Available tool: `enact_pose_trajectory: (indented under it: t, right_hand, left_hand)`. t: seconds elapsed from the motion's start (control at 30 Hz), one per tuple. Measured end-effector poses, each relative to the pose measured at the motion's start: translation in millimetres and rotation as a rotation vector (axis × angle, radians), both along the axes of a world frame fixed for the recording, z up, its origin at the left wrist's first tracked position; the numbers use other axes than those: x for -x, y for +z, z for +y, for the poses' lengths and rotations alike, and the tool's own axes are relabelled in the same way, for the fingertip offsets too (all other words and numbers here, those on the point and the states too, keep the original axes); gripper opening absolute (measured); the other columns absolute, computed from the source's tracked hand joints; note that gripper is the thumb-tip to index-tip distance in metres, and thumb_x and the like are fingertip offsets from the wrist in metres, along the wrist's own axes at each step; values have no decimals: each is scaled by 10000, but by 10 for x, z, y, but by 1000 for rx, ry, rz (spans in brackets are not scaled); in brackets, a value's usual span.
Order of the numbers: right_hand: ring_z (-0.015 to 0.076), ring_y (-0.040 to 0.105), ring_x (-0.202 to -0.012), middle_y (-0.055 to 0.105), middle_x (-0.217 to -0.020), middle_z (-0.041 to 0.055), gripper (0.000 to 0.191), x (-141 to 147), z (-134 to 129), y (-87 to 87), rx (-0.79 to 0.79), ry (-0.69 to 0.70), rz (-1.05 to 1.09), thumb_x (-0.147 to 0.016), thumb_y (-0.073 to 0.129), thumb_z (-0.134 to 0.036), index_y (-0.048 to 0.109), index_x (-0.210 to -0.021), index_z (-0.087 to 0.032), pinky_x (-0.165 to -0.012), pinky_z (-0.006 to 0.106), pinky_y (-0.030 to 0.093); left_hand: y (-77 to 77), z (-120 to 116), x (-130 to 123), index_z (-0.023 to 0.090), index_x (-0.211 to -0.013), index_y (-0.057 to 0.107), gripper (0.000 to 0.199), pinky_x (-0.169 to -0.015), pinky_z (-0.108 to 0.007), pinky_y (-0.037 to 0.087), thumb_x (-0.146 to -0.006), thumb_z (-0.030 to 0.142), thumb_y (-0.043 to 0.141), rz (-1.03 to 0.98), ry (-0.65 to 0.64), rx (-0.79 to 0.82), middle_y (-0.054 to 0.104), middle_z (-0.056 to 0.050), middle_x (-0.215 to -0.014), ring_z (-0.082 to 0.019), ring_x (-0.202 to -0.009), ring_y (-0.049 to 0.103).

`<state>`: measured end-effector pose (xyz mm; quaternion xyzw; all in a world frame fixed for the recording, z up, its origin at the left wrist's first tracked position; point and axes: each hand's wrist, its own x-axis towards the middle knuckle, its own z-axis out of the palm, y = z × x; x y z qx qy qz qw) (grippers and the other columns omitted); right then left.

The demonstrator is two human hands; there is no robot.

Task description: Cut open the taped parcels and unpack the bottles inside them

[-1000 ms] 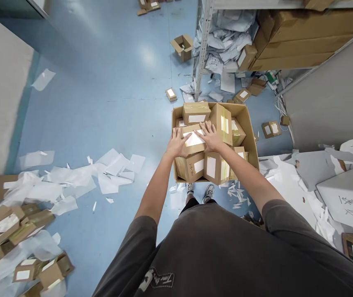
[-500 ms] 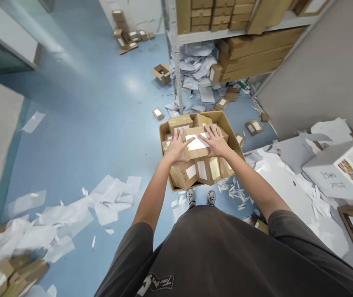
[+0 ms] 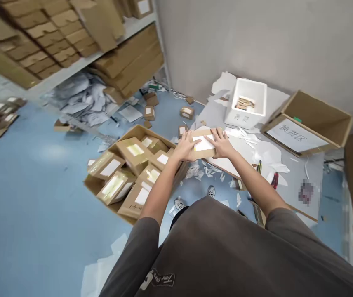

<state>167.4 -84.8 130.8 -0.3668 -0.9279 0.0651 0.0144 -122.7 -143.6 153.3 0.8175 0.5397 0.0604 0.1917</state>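
Between my two hands is a small cardboard box (image 3: 203, 155) with a white label on top. My left hand (image 3: 185, 147) grips its left end, thumb across the label. On the right end, my right hand (image 3: 222, 143) holds it the same way. The held box is up in the air, near the left edge of the table. To the left stands a large open carton (image 3: 90, 184) filled with several labelled boxes, such as this taped one (image 3: 135, 153).
A table (image 3: 300, 177) bears a white foam bin (image 3: 247, 119), an open carton with a handwritten sign (image 3: 297, 136), paper scraps, a yellow-black cutter (image 3: 259, 166) and a red tool (image 3: 274, 180). A shelf (image 3: 130, 29) holds stacked boxes. Paper and small boxes litter the blue floor.
My view and body have turned right. Both hands have lifted the small box off the large carton and carried it toward the table.
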Motion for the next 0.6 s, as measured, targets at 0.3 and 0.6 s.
enact_pose_trajectory:
  t: [0.3,0.6]
  right_hand:
    - [589,33,-1721,-4,-1905,247,1457,-1935,356,-1292,370,-310,-65,-628,1023,-347,230,-1848,-281,-1270,862,154]
    - [478,-37,-1762,-14,-1921,165,1244,-2189,456,-1883,460,-421,44,-754,922,-177,307,-1825,-324,-1306,813,193]
  left_hand:
    - [-1249,1054,-2066,286,-1723,494,1325,-1292,-739,346,-554,413,1105,17,-213,298,108,-258,-1875,-621,-1710,86]
    - [-1696,981,-2420,285,-1817,288,1443,-1255,-700,416,-628,677,1006,177,-48,352,96,-242,-1895,-532,-1740,89]
